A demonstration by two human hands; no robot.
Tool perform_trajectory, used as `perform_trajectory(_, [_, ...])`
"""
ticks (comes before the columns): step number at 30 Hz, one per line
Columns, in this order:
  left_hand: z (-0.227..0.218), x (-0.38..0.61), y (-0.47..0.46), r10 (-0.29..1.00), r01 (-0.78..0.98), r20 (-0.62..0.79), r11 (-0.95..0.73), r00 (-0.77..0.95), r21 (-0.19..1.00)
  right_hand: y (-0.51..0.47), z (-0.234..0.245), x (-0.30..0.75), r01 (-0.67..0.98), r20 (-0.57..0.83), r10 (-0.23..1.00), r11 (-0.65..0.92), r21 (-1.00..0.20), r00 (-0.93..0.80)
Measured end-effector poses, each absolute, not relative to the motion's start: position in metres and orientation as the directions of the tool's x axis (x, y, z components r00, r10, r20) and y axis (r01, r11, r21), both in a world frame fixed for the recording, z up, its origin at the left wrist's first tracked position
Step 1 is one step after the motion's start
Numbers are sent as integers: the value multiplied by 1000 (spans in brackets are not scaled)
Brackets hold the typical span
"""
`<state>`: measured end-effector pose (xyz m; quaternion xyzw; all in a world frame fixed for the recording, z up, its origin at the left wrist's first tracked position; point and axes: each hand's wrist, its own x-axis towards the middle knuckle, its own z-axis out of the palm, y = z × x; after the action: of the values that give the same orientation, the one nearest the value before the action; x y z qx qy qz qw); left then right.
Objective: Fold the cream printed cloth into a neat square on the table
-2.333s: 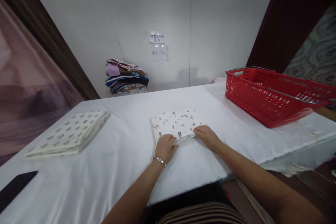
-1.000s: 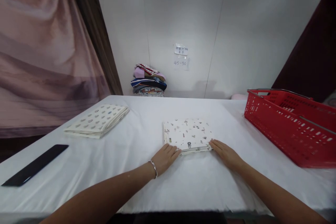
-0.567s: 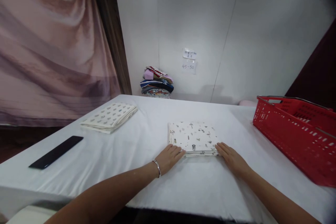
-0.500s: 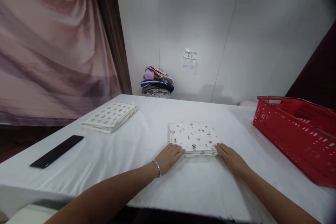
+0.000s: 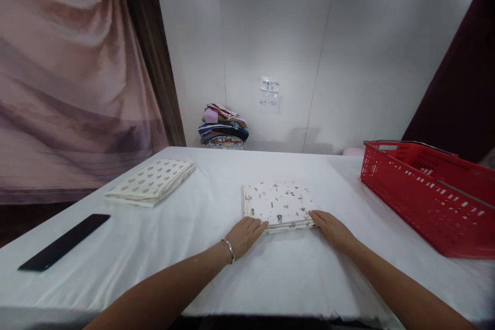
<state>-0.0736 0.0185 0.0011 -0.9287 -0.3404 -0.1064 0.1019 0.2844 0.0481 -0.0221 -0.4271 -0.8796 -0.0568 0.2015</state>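
A folded white cloth with a small dark print lies flat in front of me, its layered near edge facing me. My left hand, a silver bracelet at its wrist, rests at the cloth's near left corner with fingers stretched out. At the near right corner my right hand lies with its fingers extended onto the edge. Both thumbs are hard to make out. Farther left is a second folded cloth, cream with grey heart-like shapes, which neither hand touches.
A white-covered table carries everything. On its left lies a flat black strip, on its right a red plastic basket. Beyond the far edge rises a stack of folded fabrics against the wall, with paper notes beside it.
The camera view has shifted slightly, so the basket, cloths and strip appear farther left. Both hands keep their places at the printed cloth's near corners.
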Motion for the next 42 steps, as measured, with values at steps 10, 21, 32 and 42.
perform_trajectory(10, [0, -61, 15, 733, 764, 264, -645, 627, -26, 49, -18, 285, 781, 320, 793, 591, -203, -518])
perform_trajectory(21, [3, -31, 17, 753, 809, 330, -585, 569, -61, 59, 1, 290, 786, 233, 833, 551, -281, -501])
perform_trajectory(32, [-6, 8, 28, 787, 867, 396, -495, 474, -54, 71, 22, 288, 802, 264, 795, 587, -107, -546])
perform_trajectory(42, [-11, 12, 31, 874, 932, 335, -362, 351, -31, 78, 39, 280, 797, 303, 769, 602, -45, -563])
